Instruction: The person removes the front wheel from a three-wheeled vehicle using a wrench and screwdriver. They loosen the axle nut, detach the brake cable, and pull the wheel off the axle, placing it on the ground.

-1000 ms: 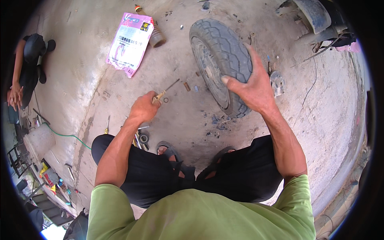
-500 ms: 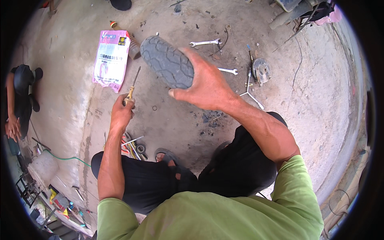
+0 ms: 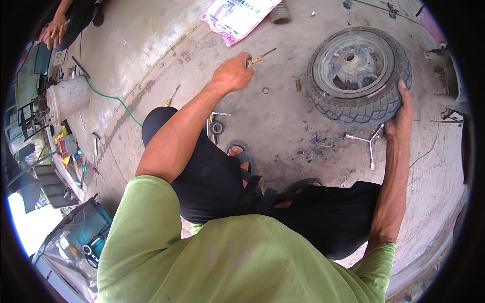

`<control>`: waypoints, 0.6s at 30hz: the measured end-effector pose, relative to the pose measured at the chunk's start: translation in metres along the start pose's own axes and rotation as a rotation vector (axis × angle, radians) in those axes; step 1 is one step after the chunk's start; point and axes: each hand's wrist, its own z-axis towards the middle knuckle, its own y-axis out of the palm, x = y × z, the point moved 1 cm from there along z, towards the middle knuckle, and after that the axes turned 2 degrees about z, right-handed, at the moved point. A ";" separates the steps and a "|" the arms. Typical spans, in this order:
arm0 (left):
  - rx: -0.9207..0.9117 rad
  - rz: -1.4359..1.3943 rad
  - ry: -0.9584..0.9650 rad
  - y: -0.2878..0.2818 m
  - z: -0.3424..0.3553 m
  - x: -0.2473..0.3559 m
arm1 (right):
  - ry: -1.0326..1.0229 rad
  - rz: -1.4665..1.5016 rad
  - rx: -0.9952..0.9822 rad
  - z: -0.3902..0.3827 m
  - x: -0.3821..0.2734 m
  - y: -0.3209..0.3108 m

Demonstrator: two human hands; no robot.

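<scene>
At the right, a small wheel (image 3: 348, 113) with a chunky black tyre and a dusty grey metal hub shows its flat side, tilted. My right hand (image 3: 401, 113) grips the tyre's right edge, thumb on the sidewall; its other fingers are mostly hidden behind the tyre. Whether the wheel rests on the floor, I cannot tell. Left of it, my left hand (image 3: 233, 73) is closed round the yellowish handle of a screwdriver (image 3: 256, 59), whose thin shaft points up and right, apart from the wheel. A small rusty cylinder (image 3: 298, 85) and a metal ring (image 3: 265, 91) lie between the hands.
A three-armed wrench (image 3: 371, 143) lies below the wheel. Beside my left knee are a tape roll (image 3: 217, 128) and another screwdriver (image 3: 172, 96). A pink-white package (image 3: 241, 19) lies ahead. Leftward are a green hose (image 3: 113, 95), a whitish bucket (image 3: 69, 99) and another person's hands (image 3: 54, 31).
The wheel has gone from edge-on in the middle to the right, its flat side now showing, with my right hand still on it. The view has shifted; the screwdriver stays in my left hand.
</scene>
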 end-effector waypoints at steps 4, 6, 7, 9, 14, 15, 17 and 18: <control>-0.002 0.135 0.010 0.010 0.003 -0.006 | -0.014 0.078 0.117 0.004 0.052 -0.018; -0.015 0.201 -0.013 0.009 0.007 -0.012 | 0.056 0.146 0.077 -0.013 0.061 -0.023; -0.028 0.229 -0.020 0.010 0.006 -0.013 | 0.062 0.120 0.118 -0.020 0.065 -0.027; -0.024 0.267 -0.006 0.009 0.005 -0.013 | 0.101 0.095 0.123 -0.028 0.075 -0.044; 0.081 0.269 0.142 -0.008 -0.010 0.032 | 0.398 -0.037 0.312 -0.038 0.103 -0.081; 0.071 0.239 0.178 -0.008 -0.012 0.039 | 0.456 -0.089 0.335 -0.039 0.110 -0.088; 0.052 0.177 0.243 -0.009 -0.014 0.047 | 0.572 -0.193 0.287 -0.044 0.117 -0.097; 0.025 0.152 0.269 -0.010 -0.017 0.051 | 0.629 -0.248 0.293 -0.045 0.118 -0.099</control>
